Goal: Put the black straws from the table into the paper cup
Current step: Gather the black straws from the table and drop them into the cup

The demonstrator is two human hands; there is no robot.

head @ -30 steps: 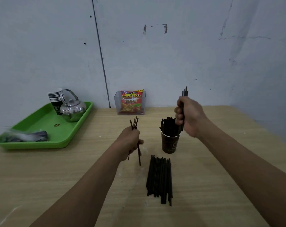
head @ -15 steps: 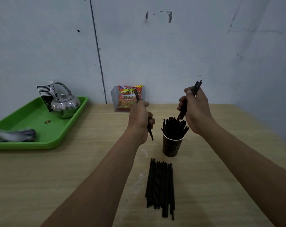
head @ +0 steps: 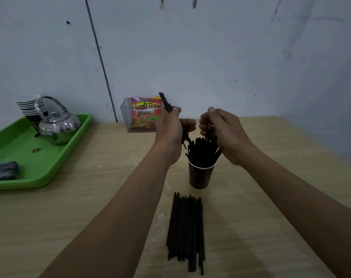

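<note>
A dark paper cup stands mid-table, packed with black straws that fan out above its rim. My left hand grips a few black straws just left of the cup, tilted, with their lower ends near the straws in the cup. My right hand hovers over the cup's right side, fingers curled round the tops of straws that stand in it. A bundle of loose black straws lies flat on the table in front of the cup.
A green tray at the left holds a steel kettle, stacked paper cups and a dark wrapped item. A snack bag in a clear holder stands against the wall behind my hands.
My left hand rose from the table with its straws and moved right, up to the cup. My right hand sank, and its straws went down into the cup.
</note>
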